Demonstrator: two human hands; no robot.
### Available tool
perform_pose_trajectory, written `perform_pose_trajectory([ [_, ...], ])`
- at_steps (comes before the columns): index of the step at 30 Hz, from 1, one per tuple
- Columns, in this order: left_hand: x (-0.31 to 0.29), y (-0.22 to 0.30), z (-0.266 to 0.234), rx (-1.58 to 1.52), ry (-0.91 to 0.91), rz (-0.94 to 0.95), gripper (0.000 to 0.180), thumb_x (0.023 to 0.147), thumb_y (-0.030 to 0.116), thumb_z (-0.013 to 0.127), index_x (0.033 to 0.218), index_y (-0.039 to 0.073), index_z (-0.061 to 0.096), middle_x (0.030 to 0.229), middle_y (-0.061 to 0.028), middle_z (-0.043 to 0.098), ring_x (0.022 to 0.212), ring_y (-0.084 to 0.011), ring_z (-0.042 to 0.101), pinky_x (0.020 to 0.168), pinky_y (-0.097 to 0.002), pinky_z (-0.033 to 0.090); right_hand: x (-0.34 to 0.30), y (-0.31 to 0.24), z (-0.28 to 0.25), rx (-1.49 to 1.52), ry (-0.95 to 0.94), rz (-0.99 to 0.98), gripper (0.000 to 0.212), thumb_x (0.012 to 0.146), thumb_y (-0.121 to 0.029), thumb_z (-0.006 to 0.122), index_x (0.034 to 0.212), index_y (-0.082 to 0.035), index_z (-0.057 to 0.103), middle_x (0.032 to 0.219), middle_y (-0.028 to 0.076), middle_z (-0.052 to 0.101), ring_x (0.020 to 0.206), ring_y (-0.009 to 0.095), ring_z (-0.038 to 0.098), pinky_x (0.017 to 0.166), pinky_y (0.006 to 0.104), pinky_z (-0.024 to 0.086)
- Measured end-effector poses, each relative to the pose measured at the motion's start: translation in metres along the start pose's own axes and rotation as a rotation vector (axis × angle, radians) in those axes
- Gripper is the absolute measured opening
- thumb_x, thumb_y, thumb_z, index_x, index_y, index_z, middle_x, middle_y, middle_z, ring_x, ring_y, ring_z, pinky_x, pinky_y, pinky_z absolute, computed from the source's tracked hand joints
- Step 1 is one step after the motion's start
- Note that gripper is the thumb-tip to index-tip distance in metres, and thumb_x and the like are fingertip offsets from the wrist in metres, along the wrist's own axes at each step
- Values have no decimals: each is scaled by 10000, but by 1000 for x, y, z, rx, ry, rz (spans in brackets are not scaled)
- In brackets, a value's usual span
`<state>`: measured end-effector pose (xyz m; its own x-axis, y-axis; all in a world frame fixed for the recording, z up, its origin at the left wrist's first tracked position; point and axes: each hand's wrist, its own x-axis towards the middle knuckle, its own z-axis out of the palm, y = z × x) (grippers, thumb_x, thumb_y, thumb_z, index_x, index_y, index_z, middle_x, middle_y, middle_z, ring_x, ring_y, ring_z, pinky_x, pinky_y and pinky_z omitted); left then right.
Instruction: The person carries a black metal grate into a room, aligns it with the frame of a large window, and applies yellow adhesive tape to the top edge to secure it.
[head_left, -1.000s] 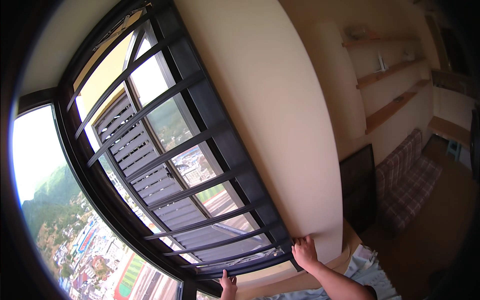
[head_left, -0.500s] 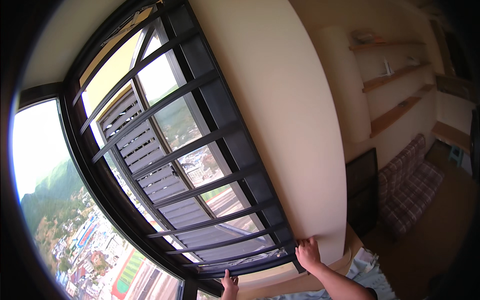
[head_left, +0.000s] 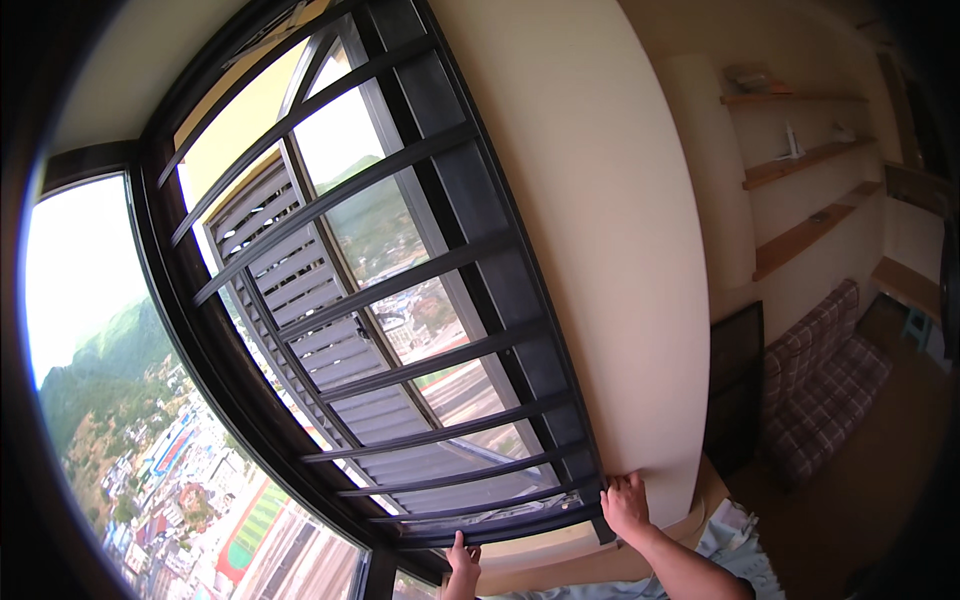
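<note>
A tall black barred window frame (head_left: pixel 395 288) stands in the window opening, its crossbars running from side to side. My left hand (head_left: pixel 463 566) is at its bottom rail, thumb up against the rail's near side and fingers partly out of sight. At the lower right corner, my right hand (head_left: pixel 627 508) has its fingers curled at the frame's side edge, close to the cream wall (head_left: pixel 600 240). Beyond the bars is a grey louvred shutter (head_left: pixel 290 285).
A fixed glass pane (head_left: pixel 90 270) on the left looks onto hills and buildings far below. Beneath my hands runs a curved sill (head_left: pixel 545 570), with pale blue cloth (head_left: pixel 725 545) beside it. Wall shelves (head_left: pixel 810 165) and a plaid sofa (head_left: pixel 825 400) are at the right.
The whole scene has shifted slightly to the right in the picture as the view turned. Both hands stay at the same places on the frame.
</note>
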<state>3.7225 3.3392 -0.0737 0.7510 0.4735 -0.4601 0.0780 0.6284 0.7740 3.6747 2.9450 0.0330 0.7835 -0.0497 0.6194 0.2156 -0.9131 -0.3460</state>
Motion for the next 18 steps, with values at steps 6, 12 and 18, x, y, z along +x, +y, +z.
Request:
perform_pose_trajectory([
  [6,-1,0,2,-5,20,13,312,931,286,732,1048,151,476,861,-42,603,562,-183,521,483,-299,461,1,-1,0,-21,-15,7,313,853,-179,673,1080,34,632,1094,186,641,1112,377,520,1026,481,386],
  [12,6,-1,-2,-5,25,4,309,930,279,733,1042,141,480,811,-51,593,543,-185,523,477,-305,468,0,-1,1,-39,-22,0,306,865,-185,663,1080,32,636,1087,183,641,1102,368,522,1029,475,379],
  [18,7,-1,-2,-17,5,-15,311,933,257,723,1099,161,478,918,-29,601,534,-175,508,486,-325,470,0,0,1,-34,-21,-4,298,865,-184,668,1071,29,639,1084,181,641,1087,365,525,1023,472,381],
])
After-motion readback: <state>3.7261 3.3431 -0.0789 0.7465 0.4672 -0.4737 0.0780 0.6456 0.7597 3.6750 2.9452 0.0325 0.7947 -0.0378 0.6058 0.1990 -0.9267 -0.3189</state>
